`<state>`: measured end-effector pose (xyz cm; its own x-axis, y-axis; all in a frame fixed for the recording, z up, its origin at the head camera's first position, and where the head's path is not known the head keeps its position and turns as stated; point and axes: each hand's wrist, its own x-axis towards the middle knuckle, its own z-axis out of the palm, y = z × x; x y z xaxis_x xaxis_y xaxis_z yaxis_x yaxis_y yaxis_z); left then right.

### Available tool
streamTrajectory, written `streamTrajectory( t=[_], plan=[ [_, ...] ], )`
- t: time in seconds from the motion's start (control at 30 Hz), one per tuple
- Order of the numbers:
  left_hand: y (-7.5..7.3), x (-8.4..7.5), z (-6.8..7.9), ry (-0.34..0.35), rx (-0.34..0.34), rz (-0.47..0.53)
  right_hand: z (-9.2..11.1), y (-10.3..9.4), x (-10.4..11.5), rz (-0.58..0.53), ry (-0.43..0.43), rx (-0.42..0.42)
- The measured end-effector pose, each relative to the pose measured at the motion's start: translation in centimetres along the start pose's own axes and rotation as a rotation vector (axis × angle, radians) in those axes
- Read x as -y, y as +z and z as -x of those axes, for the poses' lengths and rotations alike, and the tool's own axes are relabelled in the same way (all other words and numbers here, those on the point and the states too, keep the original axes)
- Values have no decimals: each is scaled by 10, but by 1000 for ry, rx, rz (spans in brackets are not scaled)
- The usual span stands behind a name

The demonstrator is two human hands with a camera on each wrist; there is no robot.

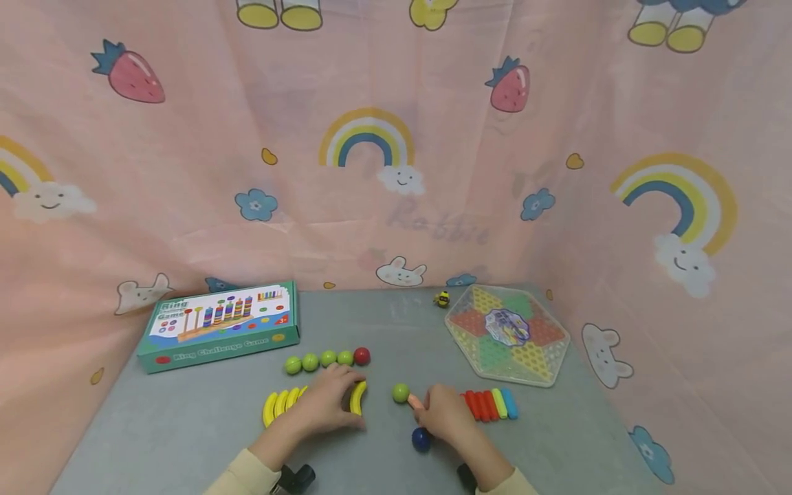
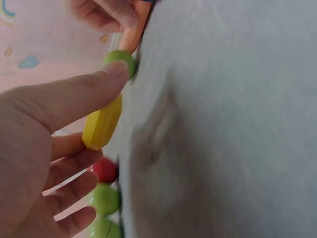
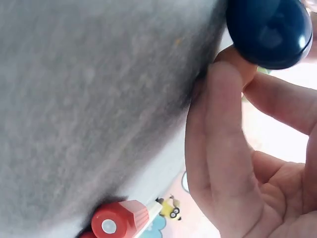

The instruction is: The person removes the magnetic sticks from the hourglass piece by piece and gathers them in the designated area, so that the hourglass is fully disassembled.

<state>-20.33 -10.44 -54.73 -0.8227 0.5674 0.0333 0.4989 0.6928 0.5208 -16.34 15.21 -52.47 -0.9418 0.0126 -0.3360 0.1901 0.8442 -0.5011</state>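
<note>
My left hand [image 1: 331,399] holds a yellow toy banana [image 1: 358,397] between thumb and fingertips; the left wrist view shows this yellow banana [image 2: 103,124] partly behind the thumb. More yellow bananas [image 1: 270,410] lie in a row under and left of that hand. My right hand [image 1: 447,414] pinches an orange stick-like piece [image 1: 414,401], mostly covered by its fingers. A green ball [image 1: 401,393] sits at the piece's far end. Close to the right hand is a dark blue, glossy rounded piece [image 1: 421,440], large in the right wrist view.
Green balls [image 1: 311,362] and a red ball [image 1: 361,355] form a row beyond my left hand. Red, yellow and blue sticks [image 1: 485,405] line up at right. Behind stand a green game box [image 1: 229,344], a hexagonal board [image 1: 507,364] and a small yellow figure [image 1: 442,299].
</note>
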Motion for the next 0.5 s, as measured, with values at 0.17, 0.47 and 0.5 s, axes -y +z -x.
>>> streamTrajectory(
  t=[0.17, 0.47, 0.5],
  plan=[
    [-14, 8, 15, -65, -96, -34, -1, -1, -1, 55, -50, -34],
    [-17, 24, 29, -155, -119, -73, -4, 0, -3, 68, -57, -46],
    [-17, 26, 30, -159, -120, -83, -4, 0, -3, 63, -54, -43]
  ],
)
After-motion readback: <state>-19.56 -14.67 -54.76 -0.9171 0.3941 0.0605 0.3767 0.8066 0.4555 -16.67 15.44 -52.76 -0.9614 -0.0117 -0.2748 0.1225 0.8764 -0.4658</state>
